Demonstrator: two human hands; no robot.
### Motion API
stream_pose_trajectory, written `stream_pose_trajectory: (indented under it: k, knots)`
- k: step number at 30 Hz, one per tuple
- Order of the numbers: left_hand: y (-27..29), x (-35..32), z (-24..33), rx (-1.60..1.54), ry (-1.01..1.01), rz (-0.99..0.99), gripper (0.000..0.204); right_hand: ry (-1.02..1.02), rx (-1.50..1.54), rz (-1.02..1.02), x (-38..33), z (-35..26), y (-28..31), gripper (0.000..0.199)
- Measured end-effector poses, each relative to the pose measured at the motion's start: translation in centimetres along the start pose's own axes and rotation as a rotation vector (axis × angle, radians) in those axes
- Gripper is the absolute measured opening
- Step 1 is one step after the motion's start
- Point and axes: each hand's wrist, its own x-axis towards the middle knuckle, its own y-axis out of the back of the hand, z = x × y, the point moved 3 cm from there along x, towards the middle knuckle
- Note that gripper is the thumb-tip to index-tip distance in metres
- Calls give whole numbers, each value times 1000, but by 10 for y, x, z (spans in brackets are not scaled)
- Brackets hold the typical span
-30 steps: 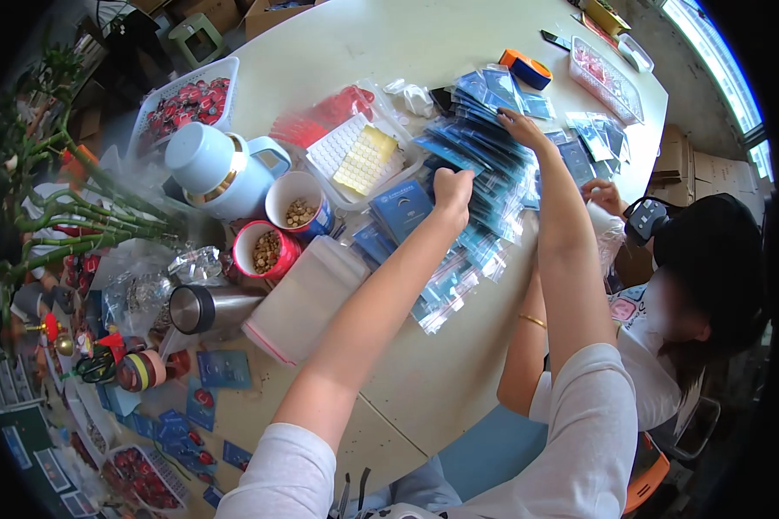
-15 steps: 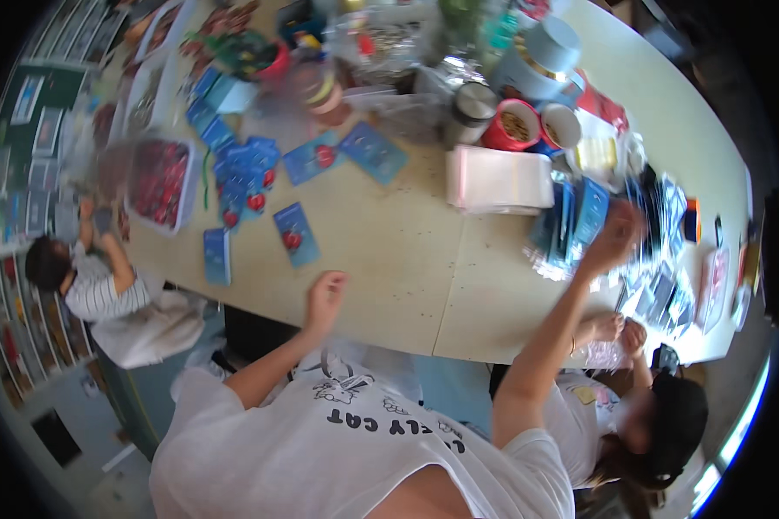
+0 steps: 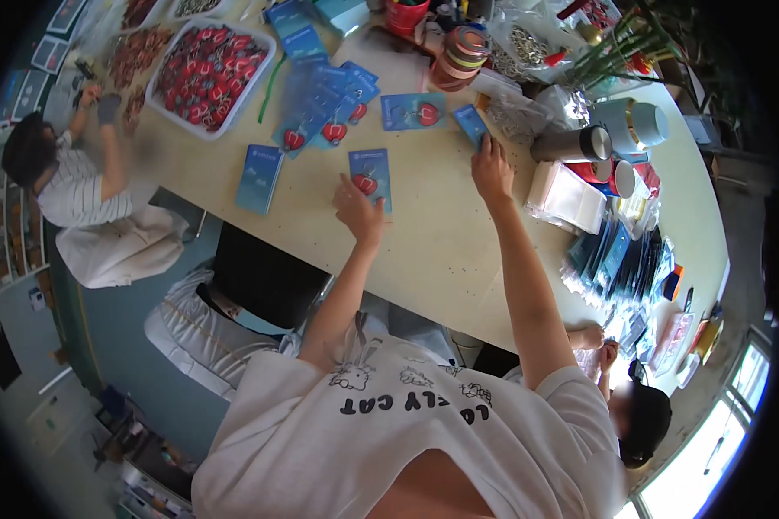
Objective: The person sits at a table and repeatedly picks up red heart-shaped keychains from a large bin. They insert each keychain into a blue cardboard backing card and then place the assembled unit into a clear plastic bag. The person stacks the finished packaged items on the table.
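My left hand [image 3: 359, 214] is over the near edge of a blue card [image 3: 377, 162] with a red keychain [image 3: 364, 184] on it. Its thumb and forefinger are spread apart at the card's lower edge. Farther right, my right hand [image 3: 493, 171] pinches the near end of another blue card [image 3: 470, 124]. Between them, a bit farther off, lies a blue card with a red pendant [image 3: 428, 114]. Left of my hands is a loose heap of blue cards [image 3: 318, 108], some bearing red pendants. A neat stack of blue cards [image 3: 259, 179] lies nearer the table edge.
A clear tub [image 3: 208, 80] full of red pendants stands at the far left. Jars, a blue flask [image 3: 627, 125], a steel cup [image 3: 571, 144], clear sleeves [image 3: 566, 195] and packed blue cards [image 3: 619, 255] crowd the right. A co-worker [image 3: 82, 173] sits left, another [image 3: 640, 419] right.
My view has shifted left. My right hand has left the packed cards and now grips a blue card farther left. My left hand has reached to the card with the red keychain.
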Motion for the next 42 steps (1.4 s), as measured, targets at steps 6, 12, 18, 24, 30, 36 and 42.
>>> stream_pose_trajectory:
  k: [6,12,18,24,30,36,42]
  knots:
    - [4,5,-3,-133,65,-57,81,-352,1226,-407,-40,0,33,43]
    - [-26,10,-34,-860,174,-272,57,-711,1878,-600,-79,-33,50,41]
    - [-1,-11,3,-1028,344,-583,70,-616,1537,-644,-95,-37,48,37]
    - [14,-12,21,-1183,283,-676,64,-560,1582,-475,-92,-59,68,35]
    - [26,-14,43,-1389,563,-757,64,-633,1439,-476,-116,-75,28,30]
    - [10,-7,17,-1385,420,-609,66,-521,1139,-300,-86,-78,8,40]
    - [24,4,-11,-1367,427,-467,64,365,431,-4,67,-88,16,53]
